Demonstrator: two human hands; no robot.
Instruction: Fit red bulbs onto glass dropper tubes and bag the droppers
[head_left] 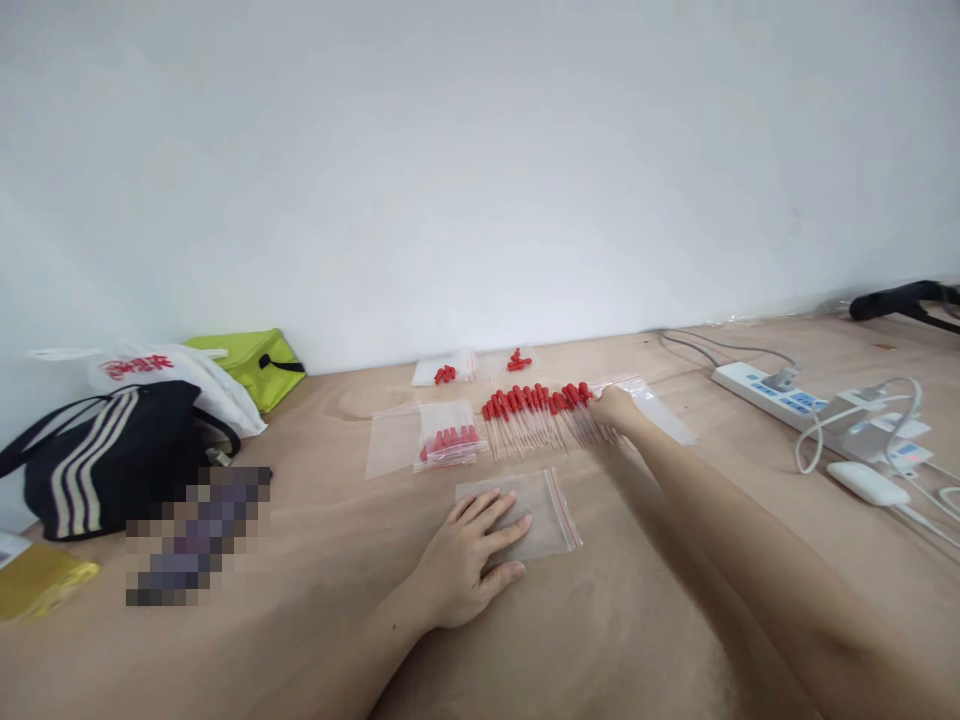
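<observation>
The left hand [478, 568] lies spread, fingers fanned, on a clear zip bag [541, 518] that shows nothing inside (its covered part can't be judged). Farther out, the right hand [611, 408] is curled at the near end of a row of red-headed sticks [517, 400]; its fingertips are hidden, so whether it pinches one I cannot tell. The row runs leftward from it across the worktop [600, 630]. Judging by this layout, the work is partway: beyond the left hand, a bag [450, 455] appears to hold red-headed pieces, while most sticks lie loose and the bag beneath that hand looks unfilled.
</observation>
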